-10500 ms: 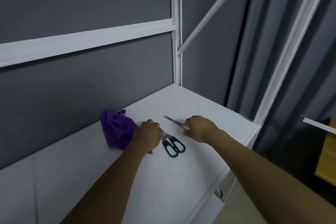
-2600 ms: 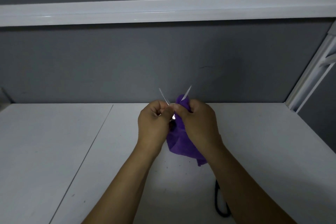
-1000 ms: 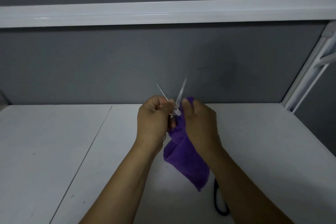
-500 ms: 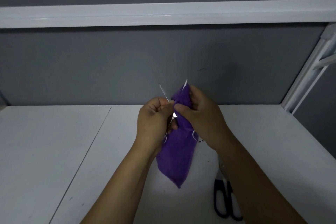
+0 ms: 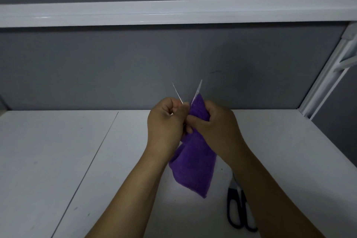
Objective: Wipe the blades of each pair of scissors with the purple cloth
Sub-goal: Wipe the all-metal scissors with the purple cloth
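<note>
Only the person's hands and forearms are in shot. The left hand (image 5: 166, 122) and right hand (image 5: 218, 123) are both bare. The left forearm (image 5: 135, 189) and right forearm (image 5: 270, 189) are bare skin too, from the wrists right down to where the bottom edge of the frame cuts them off. The arms look fairly slim and smooth, getting wider toward the elbow end. Lighting's pretty dim and the hands sit in shadow, so honestly I can't make out nails or any small marks on the fingers.
</note>
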